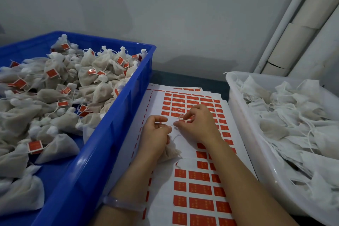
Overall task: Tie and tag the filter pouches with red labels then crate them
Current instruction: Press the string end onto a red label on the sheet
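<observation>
**One pouch in the hands, between two bins**

A single filter pouch point(170, 153) lies on the label sheet point(156, 105) just below the frame's centre. It is a small, off-white gauze bag, plump with filling and gathered at the neck. A thin white string point(176, 136) runs from the neck toward 12 o'clock.

The left hand point(156, 134) has its fingers curled round the pouch's neck. The right hand point(197, 124), at 1 o'clock from the pouch, pinches a red label point(181, 118) at the string's looped end between its fingertips.

At least two sheets are stacked under the hands, and they carry rows of red rectangles. One clear bracelet point(122, 205) circles the left wrist at 7 o'clock.

At 9 o'clock stands one blue crate point(102, 145), heaped with tied, red-tagged pouches point(60, 71), too many to count. At 3 o'clock sits one white tub point(244, 130) full of flat, untagged pouches point(286, 115), also beyond counting.
</observation>
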Motion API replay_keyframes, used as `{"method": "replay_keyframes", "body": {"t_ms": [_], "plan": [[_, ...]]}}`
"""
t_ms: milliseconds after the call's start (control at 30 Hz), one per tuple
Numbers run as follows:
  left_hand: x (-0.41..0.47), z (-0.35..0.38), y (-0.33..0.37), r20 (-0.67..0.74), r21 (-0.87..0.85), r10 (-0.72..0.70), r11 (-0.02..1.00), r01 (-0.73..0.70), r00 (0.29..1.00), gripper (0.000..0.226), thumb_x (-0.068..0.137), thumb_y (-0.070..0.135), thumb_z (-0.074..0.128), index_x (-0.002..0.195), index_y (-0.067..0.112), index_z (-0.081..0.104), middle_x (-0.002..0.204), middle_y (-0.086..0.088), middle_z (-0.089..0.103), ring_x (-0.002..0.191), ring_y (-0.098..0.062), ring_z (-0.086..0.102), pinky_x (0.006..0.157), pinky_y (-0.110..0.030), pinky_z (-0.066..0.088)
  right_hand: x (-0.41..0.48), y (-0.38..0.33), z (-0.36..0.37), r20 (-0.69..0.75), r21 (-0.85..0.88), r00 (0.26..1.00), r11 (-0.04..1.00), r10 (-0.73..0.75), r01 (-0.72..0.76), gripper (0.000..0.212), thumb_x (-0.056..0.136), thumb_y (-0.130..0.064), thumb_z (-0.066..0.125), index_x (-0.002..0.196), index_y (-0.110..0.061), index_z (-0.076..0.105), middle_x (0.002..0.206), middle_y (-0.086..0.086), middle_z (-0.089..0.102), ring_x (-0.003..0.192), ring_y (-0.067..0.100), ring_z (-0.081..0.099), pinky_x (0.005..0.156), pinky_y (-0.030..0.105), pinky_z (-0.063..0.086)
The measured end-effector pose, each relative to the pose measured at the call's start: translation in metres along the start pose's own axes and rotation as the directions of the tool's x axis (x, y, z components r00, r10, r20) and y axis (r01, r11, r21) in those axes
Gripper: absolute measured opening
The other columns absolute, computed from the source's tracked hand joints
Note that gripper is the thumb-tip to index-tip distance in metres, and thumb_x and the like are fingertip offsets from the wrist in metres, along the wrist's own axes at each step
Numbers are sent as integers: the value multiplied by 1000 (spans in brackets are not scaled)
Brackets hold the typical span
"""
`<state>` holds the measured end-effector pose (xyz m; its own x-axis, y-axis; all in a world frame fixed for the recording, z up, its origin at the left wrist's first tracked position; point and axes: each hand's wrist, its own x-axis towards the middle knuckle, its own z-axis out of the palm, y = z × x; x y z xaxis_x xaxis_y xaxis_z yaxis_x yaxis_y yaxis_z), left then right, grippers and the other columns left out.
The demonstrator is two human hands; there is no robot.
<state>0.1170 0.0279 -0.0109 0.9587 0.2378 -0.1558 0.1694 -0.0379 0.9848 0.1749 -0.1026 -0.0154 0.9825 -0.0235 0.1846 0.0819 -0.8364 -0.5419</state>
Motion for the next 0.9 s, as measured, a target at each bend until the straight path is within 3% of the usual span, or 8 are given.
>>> {"method": "replay_keyframes", "body": {"t_ms": [100,167,233,367,467,567,733,900], "plan": [[0,0,1,2,-3,-3,1000,3,1000,19,91,11,54,99,28,51,94,-2,60,66,-12,56,49,-15,42,-4,0,1,-28,17,999,999,-32,32,18,81,-35,68,90,-20,68,120,-3,58,97,12,56,84,20,46],[0,0,1,5,0,0,1000,0,1000,19,92,11,54,98,28,51,95,-1,60,67,-12,55,49,-15,42,-5,0,-2,-58,98,998,994,-36,42,10,84,-31,65,80,-26,58,94,-7,63,73,8,57,65,10,42],[0,0,1,9,-3,1,1000,-1,1000,18,92,11,53,99,27,51,97,-2,60,68,-12,55,50,-15,42,-4,1,-7,-130,215,991,976,14,15,19,87,-31,61,75,-31,47,76,-15,56,64,6,55,55,9,35],[-1,-2,1,27,-15,2,1000,-2,1000,19,93,10,52,106,24,52,99,-4,60,67,-12,54,49,-14,42,7,4,-17,-225,340,966,939,128,-46,7,95,-32,47,98,-26,50,99,-11,58,71,3,56,56,7,34],[-1,-1,1,29,-14,2,1000,-1,1000,19,93,10,52,106,23,52,98,-3,60,65,-12,54,46,-12,42,21,5,-19,-73,213,986,968,153,-134,23,96,-25,48,117,-19,56,122,0,58,97,13,61,69,12,42],[-2,-1,1,20,-10,0,1000,0,1000,19,92,10,53,104,24,52,96,-2,60,64,-12,54,42,-10,41,29,2,-18,122,-6,986,994,113,-113,26,90,-20,59,116,-17,62,118,2,62,91,14,63,83,23,51],[-1,0,2,21,-19,4,1000,-3,1000,18,92,9,54,101,24,52,94,-1,60,60,-11,54,41,-10,42,34,-2,-18,237,-186,971,982,24,21,21,83,-26,69,103,-19,68,100,-1,66,71,7,54,73,19,44],[-1,0,1,25,-31,10,999,-9,1000,19,92,8,53,98,26,52,92,0,59,61,-11,54,42,-10,42,31,-3,-22,356,-151,935,987,-5,63,15,86,-23,64,100,-22,69,89,-8,61,71,7,55,61,14,42]]}}
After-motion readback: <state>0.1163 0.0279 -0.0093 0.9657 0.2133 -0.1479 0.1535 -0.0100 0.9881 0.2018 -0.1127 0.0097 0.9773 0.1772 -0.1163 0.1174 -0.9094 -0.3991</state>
